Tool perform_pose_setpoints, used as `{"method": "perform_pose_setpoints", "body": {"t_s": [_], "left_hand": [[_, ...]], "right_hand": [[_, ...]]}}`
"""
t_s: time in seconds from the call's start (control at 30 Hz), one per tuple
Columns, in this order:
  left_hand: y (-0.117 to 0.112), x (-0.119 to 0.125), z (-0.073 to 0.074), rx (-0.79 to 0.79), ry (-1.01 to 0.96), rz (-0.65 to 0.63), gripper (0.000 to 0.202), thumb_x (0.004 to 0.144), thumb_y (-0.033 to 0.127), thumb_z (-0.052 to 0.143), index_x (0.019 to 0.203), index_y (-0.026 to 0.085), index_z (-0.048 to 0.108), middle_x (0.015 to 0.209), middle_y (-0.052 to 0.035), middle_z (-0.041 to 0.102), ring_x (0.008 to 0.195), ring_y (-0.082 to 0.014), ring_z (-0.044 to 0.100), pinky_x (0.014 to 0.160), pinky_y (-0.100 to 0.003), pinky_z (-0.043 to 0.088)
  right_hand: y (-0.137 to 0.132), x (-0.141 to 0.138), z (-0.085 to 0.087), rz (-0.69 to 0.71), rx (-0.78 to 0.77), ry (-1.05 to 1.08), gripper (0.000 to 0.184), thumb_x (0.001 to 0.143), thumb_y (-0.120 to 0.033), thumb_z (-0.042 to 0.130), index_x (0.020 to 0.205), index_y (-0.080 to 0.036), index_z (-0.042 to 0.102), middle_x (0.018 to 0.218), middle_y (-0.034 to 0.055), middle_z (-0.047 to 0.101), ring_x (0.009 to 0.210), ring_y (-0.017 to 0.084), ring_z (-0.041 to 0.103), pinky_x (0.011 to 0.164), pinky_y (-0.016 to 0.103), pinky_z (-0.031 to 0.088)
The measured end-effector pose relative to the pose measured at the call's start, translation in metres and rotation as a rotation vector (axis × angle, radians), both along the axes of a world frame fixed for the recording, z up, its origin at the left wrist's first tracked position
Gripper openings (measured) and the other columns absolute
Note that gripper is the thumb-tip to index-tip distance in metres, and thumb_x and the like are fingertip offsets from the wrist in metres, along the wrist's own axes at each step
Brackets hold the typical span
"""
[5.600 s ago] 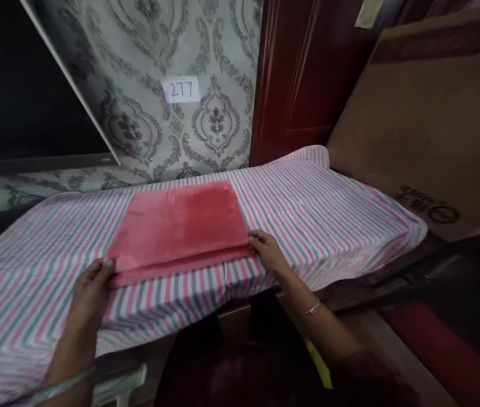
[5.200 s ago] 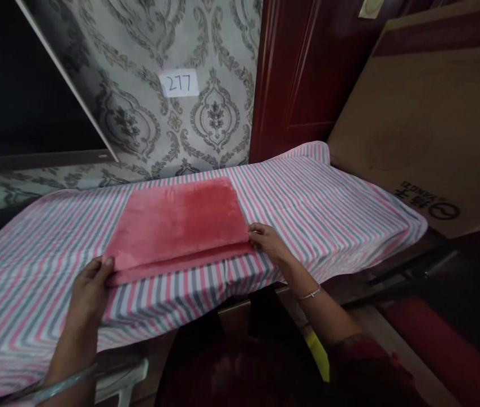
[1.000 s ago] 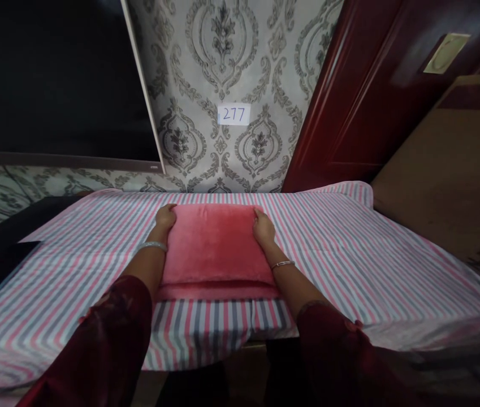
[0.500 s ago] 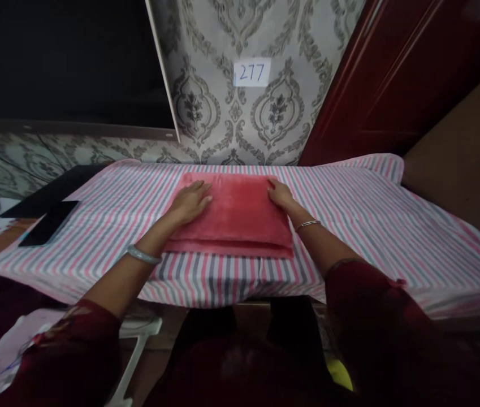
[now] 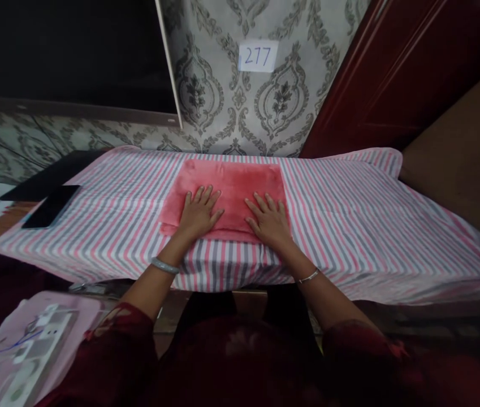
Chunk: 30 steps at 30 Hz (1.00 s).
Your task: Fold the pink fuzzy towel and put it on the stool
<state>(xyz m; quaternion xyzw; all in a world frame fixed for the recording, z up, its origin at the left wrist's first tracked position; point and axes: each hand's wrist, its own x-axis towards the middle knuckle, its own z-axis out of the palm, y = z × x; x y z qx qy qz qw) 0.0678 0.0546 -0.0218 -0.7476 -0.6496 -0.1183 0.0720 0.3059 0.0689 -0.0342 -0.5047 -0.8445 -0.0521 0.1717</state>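
A folded red plush cloth point(image 5: 235, 181) lies flat on a table covered by a striped pink, grey and white sheet point(image 5: 350, 226). My left hand point(image 5: 199, 212) rests palm down on the cloth's left front part, fingers spread. On the right front part lies my right hand point(image 5: 268, 217), also flat with its fingers apart. Neither hand grips anything. The cloth's front edge is partly hidden under my hands and wrists.
A black phone point(image 5: 51, 206) lies at the table's left end, near a dark flat panel point(image 5: 53, 175). Behind is a wall with a large screen point(image 5: 70, 56) and a paper marked 277 point(image 5: 258, 56). A dark red cabinet point(image 5: 362, 85) stands behind right. A pink surface with a white power strip point(image 5: 40, 350) is lower left.
Both hands have slid from the cloth's sides and far part toward its front, and their fingers now spread wider. The cloth's front fold looks pressed flatter. The view has tilted down slightly.
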Motion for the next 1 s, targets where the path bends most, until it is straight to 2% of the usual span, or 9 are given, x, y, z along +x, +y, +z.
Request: {"method": "perform_pose_setpoints", "body": {"t_s": [0.2,0.33,0.43,0.6,0.7,0.8,0.93,1.0], "left_hand": [[-0.005,0.001,-0.001,0.034,-0.019,0.002,0.063,0.1,0.054,0.034,0.157,0.026,0.036,0.166,-0.009,0.029,0.153,-0.0289,0.023,0.123,-0.055,0.015],[-0.014,-0.002,-0.003,0.051,-0.033,0.102,0.066,0.1,0.056,0.035,0.155,0.02,0.039,0.164,-0.0164,0.029,0.153,-0.0314,0.023,0.122,-0.058,0.015],[-0.023,-0.008,-0.004,0.064,-0.037,0.166,0.068,0.099,0.055,0.036,0.155,0.017,0.04,0.164,-0.0178,0.029,0.153,-0.0319,0.022,0.123,-0.057,0.013],[-0.037,-0.02,-0.006,0.107,-0.039,0.173,0.063,0.1,0.047,0.034,0.153,0.013,0.041,0.162,-0.0198,0.034,0.152,-0.0312,0.027,0.121,-0.056,0.015],[-0.042,-0.023,-0.006,0.143,-0.08,0.23,0.058,0.101,0.044,0.033,0.151,0.016,0.044,0.16,-0.0176,0.038,0.15,-0.0315,0.029,0.121,-0.06,0.013],[-0.044,-0.022,-0.004,0.158,-0.12,0.303,0.055,0.101,0.043,0.034,0.15,0.023,0.045,0.161,-0.0137,0.037,0.151,-0.0333,0.025,0.119,-0.065,0.014],[-0.043,-0.019,-0.003,0.149,-0.132,0.313,0.054,0.102,0.038,0.031,0.151,0.021,0.044,0.161,-0.0141,0.037,0.151,-0.0331,0.025,0.117,-0.063,0.02],[-0.043,-0.018,-0.003,0.136,-0.123,0.308,0.054,0.102,0.037,0.03,0.152,0.02,0.043,0.162,-0.0146,0.036,0.151,-0.0332,0.025,0.117,-0.063,0.02]], "right_hand": [[0.002,0.001,-0.005,0.003,0.022,0.023,0.054,0.102,-0.047,0.039,0.153,-0.031,0.043,0.163,0.0063,0.036,0.149,0.037,0.028,0.116,0.065,0.021],[0.002,0.001,-0.008,0.008,0.046,0.013,0.053,0.102,-0.045,0.04,0.152,-0.03,0.045,0.162,0.0059,0.038,0.148,0.036,0.03,0.115,0.065,0.023],[0.002,0.001,-0.005,-0.001,0.031,-0.005,0.053,0.102,-0.045,0.039,0.153,-0.03,0.044,0.163,0.0053,0.036,0.149,0.036,0.029,0.115,0.064,0.024],[0.0,-0.001,0.001,-0.004,0.001,-0.003,0.053,0.102,-0.045,0.04,0.153,-0.03,0.043,0.164,0.0055,0.034,0.15,0.036,0.027,0.117,0.063,0.022],[0.0,-0.001,0.004,0.002,-0.003,0.022,0.053,0.103,-0.045,0.039,0.154,-0.03,0.042,0.164,0.0053,0.035,0.151,0.035,0.027,0.118,0.061,0.02],[-0.002,0.001,0.004,0.015,0.003,0.039,0.054,0.103,-0.046,0.038,0.155,-0.031,0.04,0.164,0.0049,0.034,0.151,0.033,0.026,0.119,0.06,0.019],[-0.015,0.015,-0.002,0.058,0.007,0.057,0.059,0.102,-0.049,0.04,0.158,-0.03,0.033,0.166,0.005,0.029,0.153,0.031,0.023,0.12,0.059,0.017],[-0.023,0.026,-0.008,0.052,-0.012,0.069,0.06,0.101,-0.05,0.042,0.157,-0.03,0.035,0.165,0.0063,0.031,0.153,0.031,0.022,0.12,0.06,0.018]]}}
